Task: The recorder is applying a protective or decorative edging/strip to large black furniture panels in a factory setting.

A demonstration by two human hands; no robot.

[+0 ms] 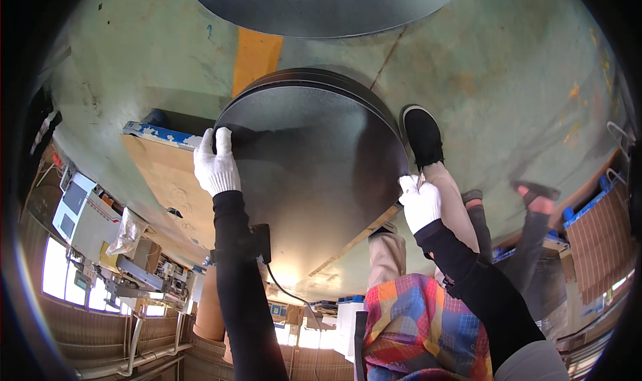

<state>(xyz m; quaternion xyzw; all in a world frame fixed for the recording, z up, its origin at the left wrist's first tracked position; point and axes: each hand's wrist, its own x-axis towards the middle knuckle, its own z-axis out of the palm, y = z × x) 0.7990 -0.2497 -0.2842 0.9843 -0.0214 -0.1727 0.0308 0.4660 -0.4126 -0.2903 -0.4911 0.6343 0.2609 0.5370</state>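
Holding a large dark disc (314, 154) by opposite edges at the centre of the frame, with the left hand (217, 164) hooked narrowly on the left rim and the right hand (420, 199) closed at the right rim, fingertips mostly hidden and firmness impossible to tell. Losing the disc's lower edge to glare toward lower centre, and hiding part of a tan board (170, 180) at centre left. Seeing only the lower curve of a second disc (334, 13), cut off at the top, and a motion-blurred foot (543, 192) at right.
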